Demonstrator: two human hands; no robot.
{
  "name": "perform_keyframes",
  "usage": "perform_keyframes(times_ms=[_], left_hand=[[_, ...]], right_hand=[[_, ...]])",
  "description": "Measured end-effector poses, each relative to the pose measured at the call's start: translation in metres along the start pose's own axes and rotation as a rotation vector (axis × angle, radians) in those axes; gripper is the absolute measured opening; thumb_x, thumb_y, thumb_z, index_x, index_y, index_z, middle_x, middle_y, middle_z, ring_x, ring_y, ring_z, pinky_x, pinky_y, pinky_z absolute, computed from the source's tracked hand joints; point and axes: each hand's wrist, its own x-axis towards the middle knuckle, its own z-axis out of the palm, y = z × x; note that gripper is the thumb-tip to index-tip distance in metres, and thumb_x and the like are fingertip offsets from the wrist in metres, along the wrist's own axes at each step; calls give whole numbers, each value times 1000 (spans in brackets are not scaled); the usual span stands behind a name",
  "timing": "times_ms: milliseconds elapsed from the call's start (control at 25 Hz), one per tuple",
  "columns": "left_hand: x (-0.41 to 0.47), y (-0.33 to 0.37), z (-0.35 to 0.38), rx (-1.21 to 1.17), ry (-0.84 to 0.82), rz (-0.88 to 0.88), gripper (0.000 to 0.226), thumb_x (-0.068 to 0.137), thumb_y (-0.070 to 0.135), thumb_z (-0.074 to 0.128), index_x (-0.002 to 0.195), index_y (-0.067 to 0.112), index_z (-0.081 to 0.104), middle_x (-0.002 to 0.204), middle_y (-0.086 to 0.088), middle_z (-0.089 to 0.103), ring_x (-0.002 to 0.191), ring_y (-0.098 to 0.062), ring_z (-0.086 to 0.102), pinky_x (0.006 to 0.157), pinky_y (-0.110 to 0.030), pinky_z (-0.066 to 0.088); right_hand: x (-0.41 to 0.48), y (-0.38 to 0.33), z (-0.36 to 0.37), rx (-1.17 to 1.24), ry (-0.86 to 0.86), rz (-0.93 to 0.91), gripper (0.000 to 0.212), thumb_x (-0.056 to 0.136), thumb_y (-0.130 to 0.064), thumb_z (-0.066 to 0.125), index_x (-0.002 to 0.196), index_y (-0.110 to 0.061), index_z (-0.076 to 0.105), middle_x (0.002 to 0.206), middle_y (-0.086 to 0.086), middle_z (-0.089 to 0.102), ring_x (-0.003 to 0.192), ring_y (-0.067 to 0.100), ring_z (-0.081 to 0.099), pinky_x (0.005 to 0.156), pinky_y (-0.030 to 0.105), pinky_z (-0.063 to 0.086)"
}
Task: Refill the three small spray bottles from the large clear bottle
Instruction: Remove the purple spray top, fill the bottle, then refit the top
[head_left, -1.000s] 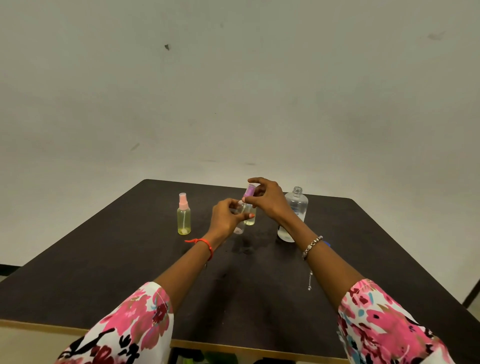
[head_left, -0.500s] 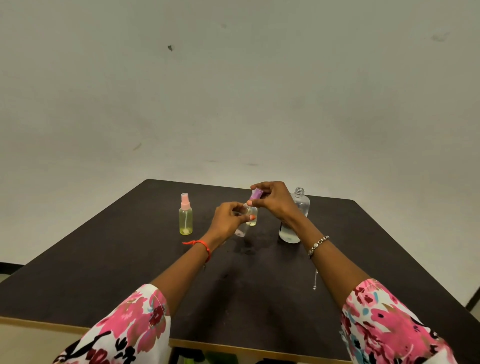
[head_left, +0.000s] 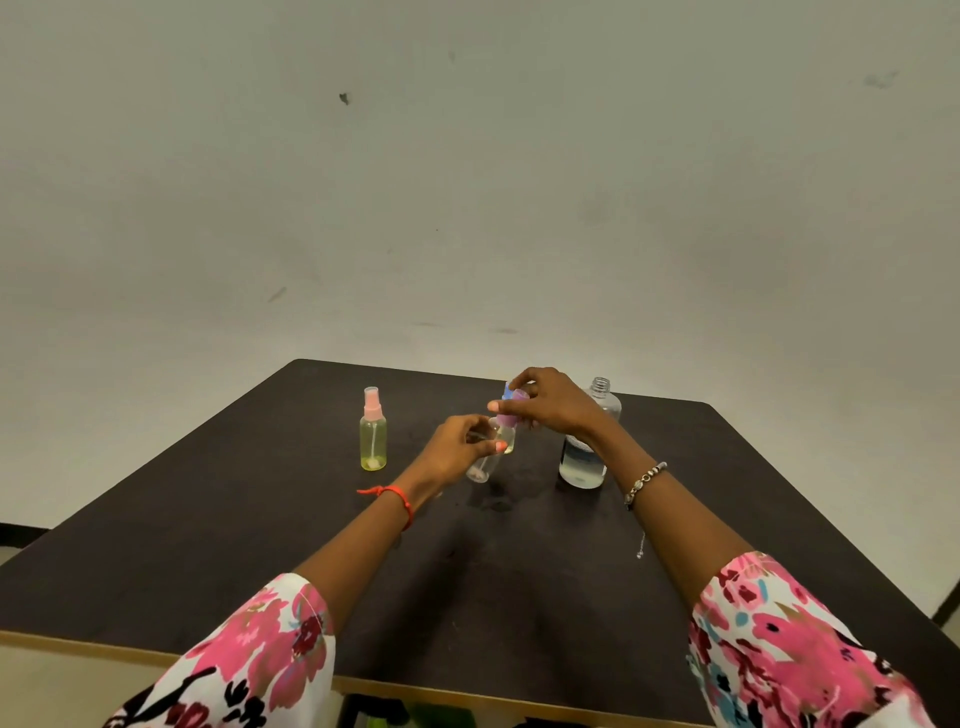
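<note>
Left hand (head_left: 457, 447) gripped a small clear spray bottle (head_left: 493, 447), tilted, raised over the dark tabletop (head_left: 208, 545). Right hand (head_left: 556, 405) fingers pinched its purple spray cap (head_left: 511, 408) at the neck. Large clear bottle (head_left: 587, 457) stood uncapped just right of the hands; pink-capped spray bottle (head_left: 373, 431) upright, left, apart.
</note>
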Motion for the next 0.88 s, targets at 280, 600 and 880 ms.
perform_keyframes(times_ms=[280,600,880], left_hand=[[0,-1,2,30,-5,-6,41,85,15,62,123,2,54,123,-15,59,117,-26,54,101,-39,45],[-1,-2,5,15,-11,-11,40,86,15,60,123,2,53,125,-16,57,120,-26,52,101,-37,43],[-1,-5,6,21,-12,-20,42,86,15,61,124,1,52,126,-16,57,120,-26,52,98,-34,44]], right_hand=[[0,-3,1,-101,-61,-77,45,78,-20,70,117,-6,52,108,11,59,90,18,54,64,18,46],[3,-5,-2,-124,-143,-57,27,79,-11,67,104,-1,61,91,11,62,69,14,57,62,18,47],[4,-8,1,-228,-150,58,25,87,-26,60,80,-2,63,59,0,57,46,6,53,51,16,42]])
